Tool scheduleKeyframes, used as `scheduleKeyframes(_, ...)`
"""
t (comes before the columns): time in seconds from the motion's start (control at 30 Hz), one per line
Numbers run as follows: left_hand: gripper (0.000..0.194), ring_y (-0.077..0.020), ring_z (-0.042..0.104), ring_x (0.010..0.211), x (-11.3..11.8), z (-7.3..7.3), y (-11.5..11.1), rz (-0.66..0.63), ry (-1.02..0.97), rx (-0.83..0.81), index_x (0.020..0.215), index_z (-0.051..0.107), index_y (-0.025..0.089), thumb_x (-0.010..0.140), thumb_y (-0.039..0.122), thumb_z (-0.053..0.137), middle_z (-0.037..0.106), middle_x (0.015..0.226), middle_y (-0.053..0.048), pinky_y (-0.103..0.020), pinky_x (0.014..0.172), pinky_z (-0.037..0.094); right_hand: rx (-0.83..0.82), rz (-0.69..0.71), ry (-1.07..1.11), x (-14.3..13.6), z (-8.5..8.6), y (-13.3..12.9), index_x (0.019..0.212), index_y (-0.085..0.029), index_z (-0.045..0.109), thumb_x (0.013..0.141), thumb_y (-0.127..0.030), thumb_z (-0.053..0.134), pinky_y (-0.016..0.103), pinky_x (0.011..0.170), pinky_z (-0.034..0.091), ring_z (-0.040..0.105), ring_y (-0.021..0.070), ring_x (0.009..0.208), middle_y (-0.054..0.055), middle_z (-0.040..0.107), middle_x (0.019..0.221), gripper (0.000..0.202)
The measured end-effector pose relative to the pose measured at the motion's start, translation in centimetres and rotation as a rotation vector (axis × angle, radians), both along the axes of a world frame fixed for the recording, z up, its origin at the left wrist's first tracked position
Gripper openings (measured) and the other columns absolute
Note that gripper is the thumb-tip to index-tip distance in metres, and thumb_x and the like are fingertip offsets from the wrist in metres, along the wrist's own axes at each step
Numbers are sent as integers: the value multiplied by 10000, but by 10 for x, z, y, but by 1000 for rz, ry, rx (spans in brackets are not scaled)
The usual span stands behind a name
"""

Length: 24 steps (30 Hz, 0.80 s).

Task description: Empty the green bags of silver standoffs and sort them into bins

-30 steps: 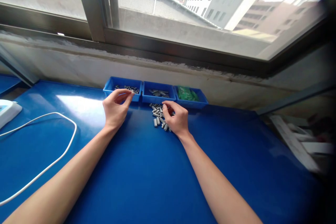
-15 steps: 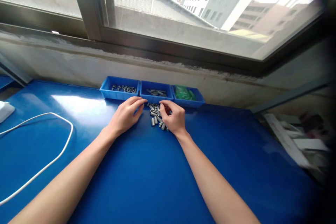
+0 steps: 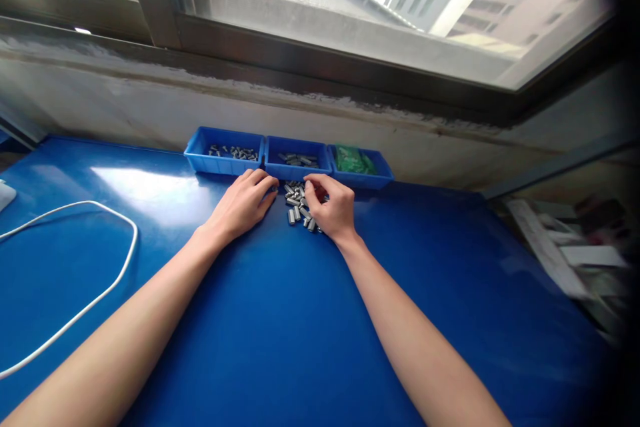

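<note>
A loose pile of short silvery metal spacers (image 3: 296, 200) lies on the blue table top, between my two hands. At its left edge is my left hand (image 3: 245, 203), with fingers bent down and the thumb close to them. A small bit of metal shows by those fingertips, too small to name. My right hand (image 3: 331, 207) covers the pile's right side, thumb and index finger pinched together. Whatever sits in that pinch is hidden. Behind the hands stand a blue bin (image 3: 225, 163) of small screws (image 3: 240, 153) and a blue bin (image 3: 297, 168) of metal spacers (image 3: 299, 160).
A third blue bin (image 3: 367, 180) on the right holds a green plastic bag (image 3: 353, 160). A white cable (image 3: 133, 247) curves over the table (image 3: 280, 333) at left. The wall (image 3: 150, 113) and window frame (image 3: 320, 73) rise behind the bins.
My left hand has closed its thumb and fingers nearer together by the pile. My right hand keeps its pinch in nearly the same place. The whole view has tilted slightly downward.
</note>
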<state>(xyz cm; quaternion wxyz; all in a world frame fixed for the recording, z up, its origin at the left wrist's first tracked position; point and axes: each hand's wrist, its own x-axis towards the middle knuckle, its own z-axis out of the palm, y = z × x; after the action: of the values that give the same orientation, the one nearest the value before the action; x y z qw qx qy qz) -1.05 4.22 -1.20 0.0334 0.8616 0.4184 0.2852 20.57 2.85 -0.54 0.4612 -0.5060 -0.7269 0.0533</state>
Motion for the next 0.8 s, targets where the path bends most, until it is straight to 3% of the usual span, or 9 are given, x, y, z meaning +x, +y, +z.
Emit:
scheduleKeyframes(0.13, 176, -223, 621, 905, -3, -3, 3, 15, -91, -78, 1028, 666, 189, 1000, 262, 508, 667, 985, -73, -340, 830, 506, -7, 5, 4, 0, 0, 0, 943, -213, 726, 932, -257, 562, 293, 679, 522, 636, 159, 606, 24, 757, 840, 170)
scheduleKeyframes(0.3, 227, -181, 644, 783, -3, -2, 5, 12, -316, -144, 1105, 709, 176, 965, 301, 581, 701, 932, -58, -309, 774, 517, -11, -2, 1, 0, -1, -1, 949, -216, 723, 929, -259, 559, 294, 675, 527, 640, 159, 609, 24, 759, 843, 171)
scheduleKeyframes(0.43, 306, -190, 693, 794, -7, 3, 5, -2, -635, -372, 971, 755, 160, 894, 450, 691, 755, 925, -79, -289, 743, 542, -17, -4, 7, 0, -2, 0, 958, -218, 727, 928, -270, 563, 298, 672, 537, 646, 163, 605, 25, 761, 838, 175)
scheduleKeyframes(0.57, 407, -159, 668, 674, -14, 8, 7, 27, -887, -554, 924, 745, 150, 816, 542, 759, 748, 786, -54, -260, 656, 537, -9, -2, 5, 1, -2, 1, 955, -216, 729, 927, -267, 570, 301, 670, 540, 651, 166, 611, 25, 759, 829, 169)
scheduleKeyframes(0.67, 428, -148, 662, 640, -16, 10, 9, 66, -1014, -572, 914, 741, 143, 784, 548, 788, 744, 753, -51, -253, 640, 539, 3, 3, 9, 1, -1, 1, 957, -212, 730, 923, -254, 575, 294, 660, 537, 649, 161, 611, 26, 760, 839, 165)
scheduleKeyframes(0.8, 385, -166, 724, 743, -15, 8, 10, 97, -1161, -499, 950, 742, 149, 775, 483, 821, 776, 835, -63, -256, 729, 580, -23, -22, 76, 1, 1, 0, 938, -213, 737, 917, -270, 590, 290, 654, 538, 654, 161, 617, 22, 755, 814, 159)
